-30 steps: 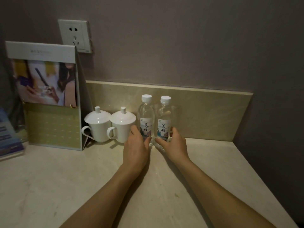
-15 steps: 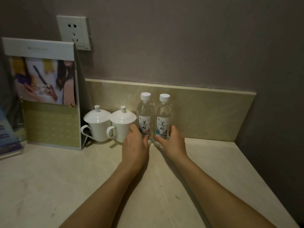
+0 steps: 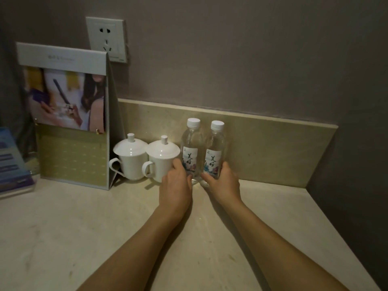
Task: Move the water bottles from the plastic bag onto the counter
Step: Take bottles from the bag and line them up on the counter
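While upright on marble counter [image 3: 84,238], clear plastic bottles [image 3: 191,152] grasped: left grip [image 3: 175,185], right grip [image 3: 223,183].

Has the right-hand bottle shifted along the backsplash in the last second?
No. The right bottle stands upright beside the left bottle, just as close to the lidded cups as before. Right hand still holds its base.

Cups: we see 2 white lidded cups [image 3: 144,158], side by side, handles twd us.
Stand: tent card [image 3: 69,114] w/ photo, left of cups.
Wall: socket [image 3: 106,38] above stand.
Far left: blue brochures [image 3: 12,162].
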